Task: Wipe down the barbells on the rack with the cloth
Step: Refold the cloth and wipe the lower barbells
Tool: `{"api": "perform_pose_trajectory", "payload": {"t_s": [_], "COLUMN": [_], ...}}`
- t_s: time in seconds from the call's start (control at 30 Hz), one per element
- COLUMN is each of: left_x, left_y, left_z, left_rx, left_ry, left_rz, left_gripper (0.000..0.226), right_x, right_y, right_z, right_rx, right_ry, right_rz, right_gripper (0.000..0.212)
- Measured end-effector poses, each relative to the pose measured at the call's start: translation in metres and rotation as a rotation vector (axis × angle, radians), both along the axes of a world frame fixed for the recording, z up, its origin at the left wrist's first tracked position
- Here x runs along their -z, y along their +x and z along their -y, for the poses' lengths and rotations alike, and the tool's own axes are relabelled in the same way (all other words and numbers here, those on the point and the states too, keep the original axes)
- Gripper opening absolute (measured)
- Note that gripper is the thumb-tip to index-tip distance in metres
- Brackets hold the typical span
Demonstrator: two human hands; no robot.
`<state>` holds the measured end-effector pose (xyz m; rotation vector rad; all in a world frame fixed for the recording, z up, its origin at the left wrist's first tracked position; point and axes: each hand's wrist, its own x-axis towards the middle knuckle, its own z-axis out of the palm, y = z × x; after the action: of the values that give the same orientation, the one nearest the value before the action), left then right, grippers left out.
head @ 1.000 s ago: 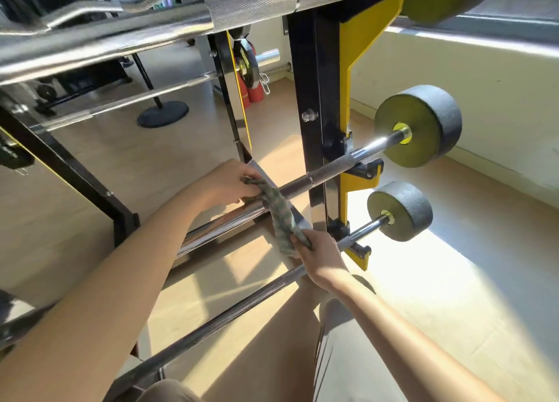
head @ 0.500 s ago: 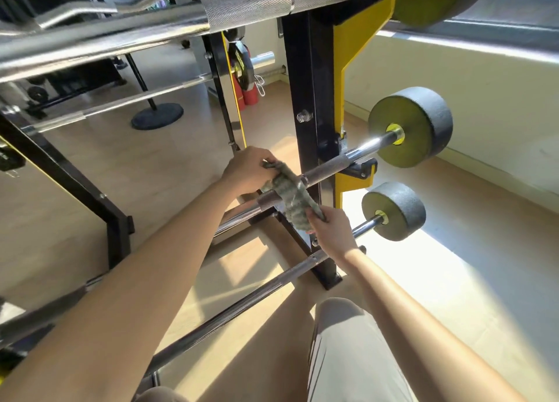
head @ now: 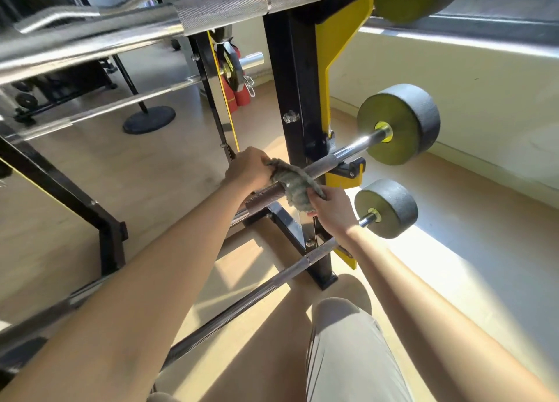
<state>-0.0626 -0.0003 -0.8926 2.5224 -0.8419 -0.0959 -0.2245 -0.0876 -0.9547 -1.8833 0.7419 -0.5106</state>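
Note:
A grey-green cloth [head: 292, 181] is draped over the middle barbell [head: 328, 161], close to the black and yellow rack upright [head: 298, 93]. My left hand [head: 246, 168] grips the cloth's upper end behind the bar. My right hand [head: 331, 209] grips its lower end in front of and below the bar. That bar carries a grey and yellow weight [head: 399, 123] at its right end. A lower barbell [head: 251, 295] with a smaller weight [head: 387, 208] runs beneath my arms. A knurled top barbell [head: 217, 9] crosses above.
The rack's black foot [head: 305, 250] stands on the wooden floor just in front of my knee [head: 338, 320]. A pale wall [head: 484, 105] runs along the right. Behind the rack are a red fire extinguisher [head: 242, 94], a round black stand base [head: 149, 119] and another bar.
Both hands have slid the cloth up and to the right along the middle barbell, from the smooth chrome section onto the knurled part near the upright.

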Motion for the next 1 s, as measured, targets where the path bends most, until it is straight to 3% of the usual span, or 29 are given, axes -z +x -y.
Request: {"api": "perform_pose_trajectory", "payload": {"t_s": [0.1,0.2,0.4,0.5,0.6,0.73,0.83,1.0], "left_x": [-0.005,-0.009,-0.004,-0.002,-0.004,-0.012,-0.015,-0.015], "left_y": [-0.005,-0.005,-0.004,-0.010,-0.020,-0.029,-0.026,-0.015], "left_z": [0.001,0.006,0.021,0.028,0.035,0.042,0.045,0.041], "left_rx": [0.162,0.224,0.020,-0.057,0.044,0.183,0.076,-0.208], "left_ry": [-0.011,-0.018,-0.035,-0.045,-0.030,-0.031,-0.061,-0.143], "left_rz": [-0.097,-0.082,0.027,-0.051,-0.106,0.046,0.082,0.074], "left_gripper": [0.020,0.019,0.021,0.022,0.025,0.022,0.025,0.029], "right_x": [0.031,0.042,0.011,0.004,0.020,0.046,0.032,-0.009], "right_y": [-0.023,-0.029,0.007,0.013,0.002,-0.006,0.006,0.016], "right_z": [-0.001,-0.005,0.015,0.023,0.031,0.021,0.019,0.030], "right_rx": [0.053,0.110,0.235,0.242,0.345,0.383,0.374,0.262], "right_ry": [0.055,0.116,0.319,0.361,0.408,0.477,0.485,0.772], "right_rz": [-0.041,-0.016,0.169,0.206,0.178,0.093,0.086,0.406], "right_gripper": [0.030,0.026,0.030,0.036,0.039,0.045,0.040,0.018]}}
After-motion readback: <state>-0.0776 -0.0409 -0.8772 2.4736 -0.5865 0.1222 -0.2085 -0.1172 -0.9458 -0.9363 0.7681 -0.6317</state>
